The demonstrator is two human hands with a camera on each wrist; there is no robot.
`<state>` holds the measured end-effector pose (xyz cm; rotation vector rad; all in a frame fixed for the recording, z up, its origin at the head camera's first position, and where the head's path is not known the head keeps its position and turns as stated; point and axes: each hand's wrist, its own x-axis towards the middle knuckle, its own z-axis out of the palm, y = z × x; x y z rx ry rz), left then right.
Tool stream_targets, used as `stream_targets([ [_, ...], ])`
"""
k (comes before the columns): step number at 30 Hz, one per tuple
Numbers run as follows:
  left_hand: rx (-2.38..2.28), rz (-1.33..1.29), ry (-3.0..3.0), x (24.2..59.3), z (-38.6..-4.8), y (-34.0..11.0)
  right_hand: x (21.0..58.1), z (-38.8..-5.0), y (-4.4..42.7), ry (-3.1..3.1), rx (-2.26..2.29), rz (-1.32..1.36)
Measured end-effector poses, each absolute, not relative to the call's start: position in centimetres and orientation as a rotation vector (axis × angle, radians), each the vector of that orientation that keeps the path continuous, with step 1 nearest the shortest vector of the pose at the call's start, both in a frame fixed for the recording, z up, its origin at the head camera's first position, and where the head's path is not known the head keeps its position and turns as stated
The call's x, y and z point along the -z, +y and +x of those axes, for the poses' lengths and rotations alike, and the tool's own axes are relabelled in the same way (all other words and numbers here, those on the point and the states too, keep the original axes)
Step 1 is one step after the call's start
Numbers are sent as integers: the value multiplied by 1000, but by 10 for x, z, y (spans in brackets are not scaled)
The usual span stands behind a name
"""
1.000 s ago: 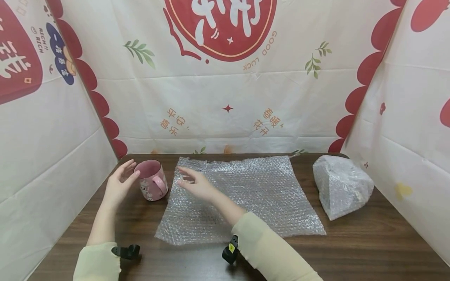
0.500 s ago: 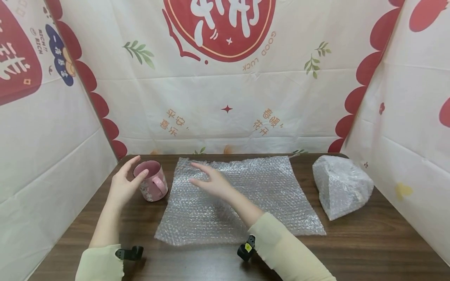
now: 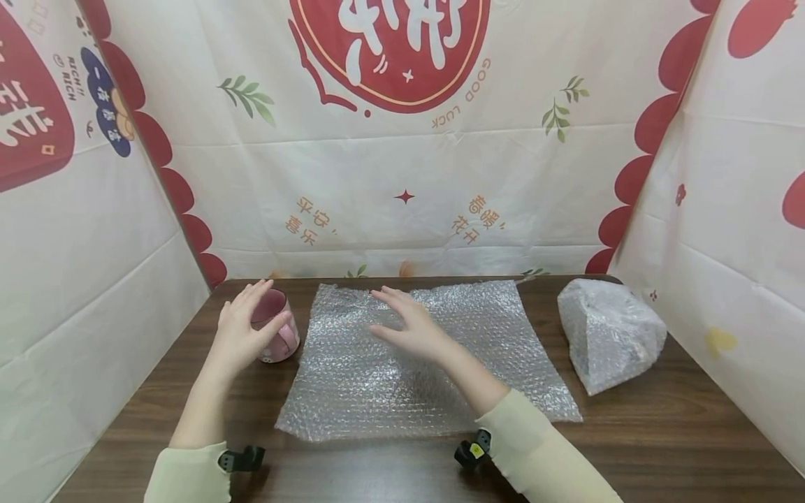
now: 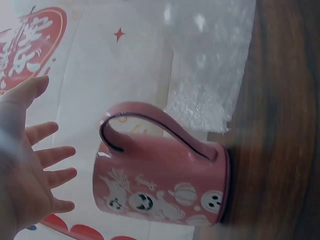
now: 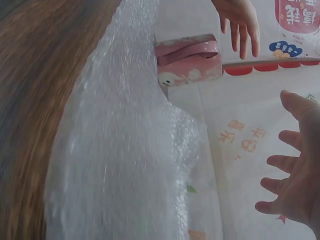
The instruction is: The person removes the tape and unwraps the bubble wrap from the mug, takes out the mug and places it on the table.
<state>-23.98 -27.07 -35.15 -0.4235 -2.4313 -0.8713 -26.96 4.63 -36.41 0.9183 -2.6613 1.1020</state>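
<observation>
Bundle [image 3: 613, 339] at right wrapped; mug [image 4: 160, 177] at left unwrapped, bubble-wrap sheet [image 3: 352, 395] flat between. Left hand [image 3: 242, 339] near mug, right hand [image 3: 416, 332] over sheet: both empty, fingers spread.

In the head view we lose part of the pink mug [image 3: 277, 348] behind the left hand [image 3: 242, 332], and cannot see inside the wrapped bundle [image 3: 611, 335]. The top edge crops the red emblem [image 3: 390, 59]. From the right wrist, we find the bubble wrap [image 5: 117, 145] blurred, the right hand [image 5: 296, 172] cut off.
</observation>
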Motion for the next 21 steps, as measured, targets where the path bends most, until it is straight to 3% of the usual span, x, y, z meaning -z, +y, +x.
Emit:
stream_targets([
  [21, 794, -500, -2667, 345, -229, -229, 352, -250, 108, -2756, -830, 767],
])
